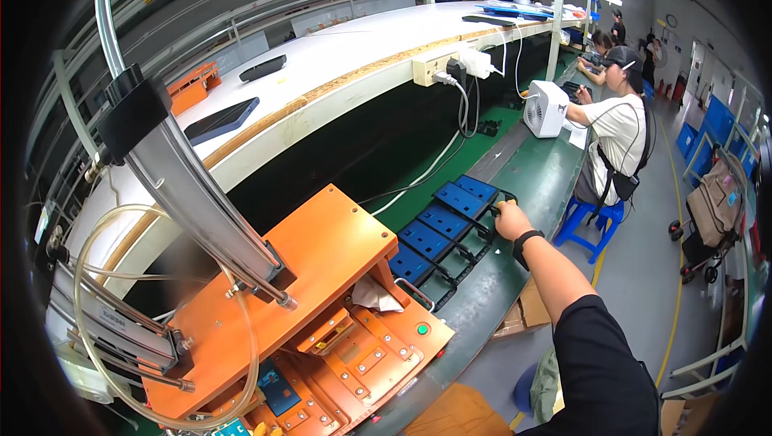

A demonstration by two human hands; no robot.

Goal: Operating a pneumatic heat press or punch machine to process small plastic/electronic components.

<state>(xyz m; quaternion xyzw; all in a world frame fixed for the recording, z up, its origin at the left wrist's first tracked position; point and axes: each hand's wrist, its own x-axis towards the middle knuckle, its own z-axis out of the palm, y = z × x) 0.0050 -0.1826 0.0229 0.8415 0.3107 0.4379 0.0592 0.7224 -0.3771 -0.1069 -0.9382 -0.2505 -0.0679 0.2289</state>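
We see a row of blue rectangular parts (441, 223) seated in a black tray (470, 255) that lies slantwise on the green bench (535, 178), just right of the orange press fixture. Four blue parts show, running from near the fixture out to the far end of the tray. Our right hand (510, 217) reaches out to that far end, its fingers curled shut at the tray's edge beside the last blue part; a small yellowish bit shows at the fingertips, but we cannot tell what it is. A black band sits on the wrist, and the dark sleeve comes in from the lower right. Our left hand is out of sight.

Close to us stands the orange press fixture (322, 247), with a green button (422, 329) on its front plate, a crumpled white cloth (375, 294) on its step, and clear tubing (96, 275) looping at its left around a slanted metal cylinder (193, 195).

Farther along the bench, a white box-shaped device (545, 108) stands near a seated person (615, 138) in a white shirt on a blue stool (591, 223). A white power strip (438, 64) hangs on the long curved shelf (346, 50) above.
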